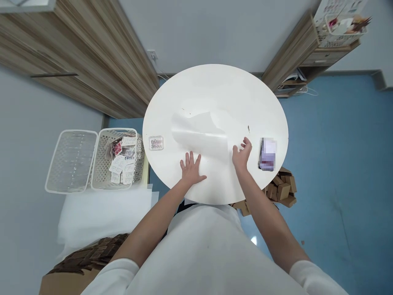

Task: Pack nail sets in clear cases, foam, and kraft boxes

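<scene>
A sheet of translucent white film (202, 139), slightly curled, lies across the middle of the round white table (215, 86). My left hand (192, 170) is spread on the tabletop at the sheet's near edge, fingers apart. Just right of the sheet's right edge is my right hand (242, 155), its fingers loosely curled and apart, with nothing visible in it. Further right on the table lies a phone (268, 155), its screen blurred out. A small clear plastic case (156, 143) with little round pieces inside sits near the table's left edge.
Left of the table stands a white basket (139, 155) of packets and cards, beside its open lid (72, 162). White sheets (101, 213) and stacked cardboard (70, 278) lie lower left. Small brown boxes (283, 191) sit below right. Wooden cabinets (123, 61) flank the back.
</scene>
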Available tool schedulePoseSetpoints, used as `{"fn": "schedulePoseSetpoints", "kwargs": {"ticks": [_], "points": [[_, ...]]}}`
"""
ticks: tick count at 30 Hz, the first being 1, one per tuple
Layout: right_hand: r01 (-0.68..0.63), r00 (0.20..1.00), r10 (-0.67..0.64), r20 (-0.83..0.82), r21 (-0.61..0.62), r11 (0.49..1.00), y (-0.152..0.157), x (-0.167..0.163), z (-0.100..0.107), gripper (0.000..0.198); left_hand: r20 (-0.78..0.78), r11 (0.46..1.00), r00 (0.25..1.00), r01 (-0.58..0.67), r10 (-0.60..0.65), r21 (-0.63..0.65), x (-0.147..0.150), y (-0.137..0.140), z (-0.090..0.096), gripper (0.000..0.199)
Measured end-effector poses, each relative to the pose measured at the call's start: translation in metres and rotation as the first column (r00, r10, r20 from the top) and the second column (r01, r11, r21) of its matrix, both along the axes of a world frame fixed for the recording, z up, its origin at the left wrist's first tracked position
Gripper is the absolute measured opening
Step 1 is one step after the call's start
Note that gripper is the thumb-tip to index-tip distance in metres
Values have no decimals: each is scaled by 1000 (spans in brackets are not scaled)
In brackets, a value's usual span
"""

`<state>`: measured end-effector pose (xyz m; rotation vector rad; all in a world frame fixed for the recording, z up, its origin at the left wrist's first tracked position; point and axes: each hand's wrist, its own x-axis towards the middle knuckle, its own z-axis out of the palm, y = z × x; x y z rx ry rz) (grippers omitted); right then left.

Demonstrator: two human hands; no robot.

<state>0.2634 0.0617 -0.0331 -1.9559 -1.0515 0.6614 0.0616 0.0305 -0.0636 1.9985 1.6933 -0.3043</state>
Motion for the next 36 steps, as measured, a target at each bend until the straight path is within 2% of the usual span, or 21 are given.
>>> {"fn": "schedulePoseSetpoints", "kwargs": {"ticks": [1,3,4,6,7,8,10,13,15,20,30,36], "points": [[-40,995,38,93,19,999,-19,-8,0,58,-1,1000,1000,2,-2,1,0,2,0,104],[-229,947,223,230,-2,973,-53,-25,-1,60,7,1000,1000,7,-7,3,1,5,0,105],[-365,895,363,259,-41,930,-66,-33,-2,59,11,1000,1000,10,-10,3,1,6,0,106],[-604,739,622,259,-156,782,-84,-45,-10,59,12,1000,1000,15,-15,5,3,7,0,107],[-651,682,685,255,-215,728,-87,-48,-16,60,8,1000,1000,16,-16,9,3,7,0,107],[-654,657,709,256,-274,705,-88,-48,-22,63,1,1000,1000,16,-16,17,3,6,0,107],[-612,645,713,273,-375,697,-83,-42,-36,68,-6,999,1000,17,-17,41,1,2,0,105],[-566,616,719,322,-454,688,-69,-24,-51,73,-3,996,998,61,-61,67,-2,-8,0,95],[-534,589,726,354,-504,679,-59,-13,-54,75,-11,993,995,98,-97,63,-3,-13,-1,88],[-513,491,782,384,-598,616,-48,0,-51,75,-41,991,992,121,-119,61,4,-16,-4,84],[-541,469,791,393,-580,609,-58,7,-53,75,-62,993,994,98,-94,61,9,-26,-3,86],[-568,490,774,402,-527,633,-58,10,-50,74,-26,995,997,78,-77,62,12,-29,1,88]]}}
